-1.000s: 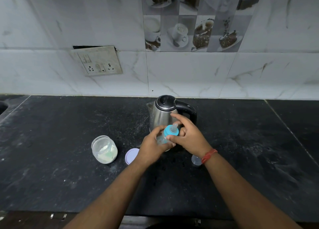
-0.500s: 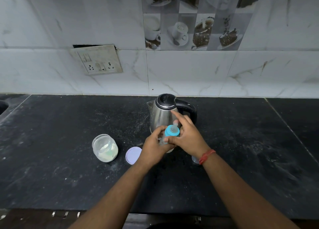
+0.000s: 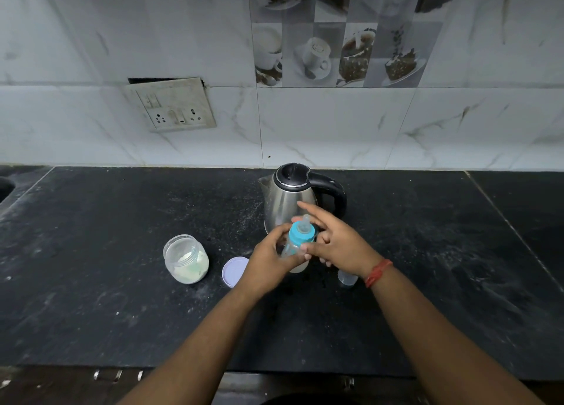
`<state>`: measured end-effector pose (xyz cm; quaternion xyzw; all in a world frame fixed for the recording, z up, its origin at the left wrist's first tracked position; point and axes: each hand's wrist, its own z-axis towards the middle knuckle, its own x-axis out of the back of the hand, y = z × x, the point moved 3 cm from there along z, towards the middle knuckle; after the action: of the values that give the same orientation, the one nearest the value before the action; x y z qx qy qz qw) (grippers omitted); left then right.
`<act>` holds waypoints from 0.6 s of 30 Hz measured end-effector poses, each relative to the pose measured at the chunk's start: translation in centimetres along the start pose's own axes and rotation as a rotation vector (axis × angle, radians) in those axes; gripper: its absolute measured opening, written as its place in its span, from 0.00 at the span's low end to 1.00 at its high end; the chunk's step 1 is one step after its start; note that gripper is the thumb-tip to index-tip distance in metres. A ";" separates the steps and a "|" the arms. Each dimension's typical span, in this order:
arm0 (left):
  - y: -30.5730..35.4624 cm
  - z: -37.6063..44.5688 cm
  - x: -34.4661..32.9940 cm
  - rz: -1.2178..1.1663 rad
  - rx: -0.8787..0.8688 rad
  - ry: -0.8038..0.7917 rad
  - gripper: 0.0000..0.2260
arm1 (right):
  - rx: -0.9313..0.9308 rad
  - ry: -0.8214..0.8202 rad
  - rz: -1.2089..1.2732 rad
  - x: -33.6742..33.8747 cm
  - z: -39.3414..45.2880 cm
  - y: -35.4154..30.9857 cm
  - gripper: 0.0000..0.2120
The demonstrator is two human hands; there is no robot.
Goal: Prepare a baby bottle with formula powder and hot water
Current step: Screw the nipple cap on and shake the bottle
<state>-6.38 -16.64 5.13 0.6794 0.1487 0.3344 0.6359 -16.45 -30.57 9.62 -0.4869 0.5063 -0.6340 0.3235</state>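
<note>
Baby bottle (image 3: 293,253) stands near upright, teat up, just in front of the kettle (image 3: 293,200) mid-worktop (image 3: 91,298); left hand (image 3: 270,262) wraps its body, right hand (image 3: 337,246) pinches the blue collar (image 3: 300,235), fingers splayed, likely tightening.

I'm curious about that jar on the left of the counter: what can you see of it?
The jar is small, round and clear, plastic by the look. It stands upright and open on the dark counter, with pale powder filling its lower part. Its lilac lid lies flat just to its right, apart from it. Neither hand touches it.
</note>
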 end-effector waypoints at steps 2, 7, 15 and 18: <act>0.2 -0.1 0.0 0.010 -0.008 -0.010 0.25 | 0.013 0.050 0.057 0.2 -0.4 -0.3 0.38; 1.0 -0.5 -0.3 0.041 -0.046 0.061 0.25 | 0.011 0.298 0.136 -2.2 -0.4 0.8 0.34; 0.7 -1.2 1.1 -0.033 0.006 -0.186 0.26 | 0.032 -0.132 -0.011 0.6 -0.5 -0.5 0.22; 1.1 -1.3 0.9 -0.063 0.007 -0.145 0.24 | 0.050 0.073 0.002 -0.1 -0.5 -0.4 0.19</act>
<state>-6.77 -15.25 6.42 0.6991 0.1247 0.2635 0.6529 -16.82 -30.20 10.00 -0.4546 0.5023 -0.6635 0.3175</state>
